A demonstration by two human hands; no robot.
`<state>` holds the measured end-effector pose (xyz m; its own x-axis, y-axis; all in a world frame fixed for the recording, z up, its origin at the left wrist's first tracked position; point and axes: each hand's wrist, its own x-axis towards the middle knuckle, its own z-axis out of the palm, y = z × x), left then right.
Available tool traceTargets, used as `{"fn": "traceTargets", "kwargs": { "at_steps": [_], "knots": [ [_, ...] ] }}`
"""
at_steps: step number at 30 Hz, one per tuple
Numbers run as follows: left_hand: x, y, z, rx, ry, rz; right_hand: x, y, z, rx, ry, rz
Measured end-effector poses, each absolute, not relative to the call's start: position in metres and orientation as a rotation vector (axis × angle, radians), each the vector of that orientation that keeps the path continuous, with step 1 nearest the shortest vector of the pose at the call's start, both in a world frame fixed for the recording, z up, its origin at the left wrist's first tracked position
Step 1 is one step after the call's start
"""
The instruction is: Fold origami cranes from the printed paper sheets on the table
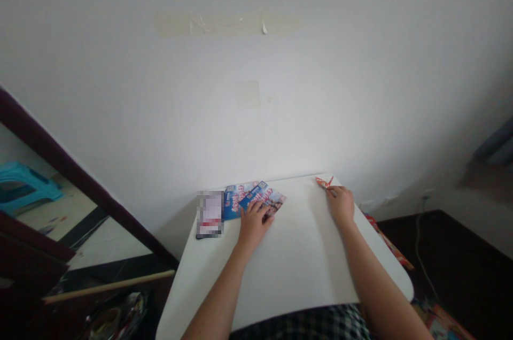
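Note:
On the white table [296, 260], my left hand [253, 226] lies with fingers spread over a printed leaflet [277, 202] in blue and pink. This leaflet overlaps a second blue leaflet [231, 209] to its left. At the table's far right corner, my right hand [342, 206] has its fingertips closed on a small orange-and-white folded paper crane [324, 183]. The crane's pointed ends stick out beyond the fingers. Left of the leaflets lies a dark-edged flat rectangular thing [211, 215], its face blurred by pixels.
A pale wall [296, 131] rises directly behind the table. At the left, a blue plastic stool [28, 185] shows within a dark-framed mirror or opening. A cable [419, 238] hangs at the right, and colourful printed items [387, 241] lie below the table's right edge.

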<state>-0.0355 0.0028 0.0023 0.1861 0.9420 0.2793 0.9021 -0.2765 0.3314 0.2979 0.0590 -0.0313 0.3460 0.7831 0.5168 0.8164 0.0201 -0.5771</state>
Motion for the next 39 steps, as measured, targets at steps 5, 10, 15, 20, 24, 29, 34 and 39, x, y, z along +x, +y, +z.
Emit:
{"fn": "traceTargets", "kwargs": {
  "at_steps": [5, 10, 15, 20, 24, 29, 34, 39],
  "knots": [
    [-0.036, 0.003, 0.001, 2.358, 1.824, 0.676, 0.298, 0.06, -0.033, -1.725, -1.412, -0.053],
    [-0.036, 0.004, 0.0, 2.357, 1.824, 0.694, 0.297, 0.058, -0.029, -1.671, -1.406, -0.062],
    [-0.035, 0.002, 0.003, 2.349, 1.817, 0.696, 0.28, 0.048, -0.02, -1.603, -1.361, -0.134],
    [-0.036, 0.002, 0.004, 2.346, 1.812, 0.693, 0.246, 0.034, -0.012, -1.308, -1.601, -0.102],
    [-0.036, 0.002, 0.003, 2.352, 1.809, 0.703, 0.217, 0.025, -0.01, -1.131, -1.902, 0.083],
    [-0.036, 0.002, 0.001, 2.339, 1.801, 0.717, 0.197, 0.017, -0.013, -1.064, -2.21, 0.282],
    [-0.035, 0.0, 0.004, 2.317, 1.799, 0.689, 0.196, 0.017, -0.015, -1.104, -2.279, 0.314],
    [-0.034, 0.0, 0.005, 2.315, 1.803, 0.701, 0.198, 0.022, -0.017, -1.061, -2.248, 0.258]
  ]
}}
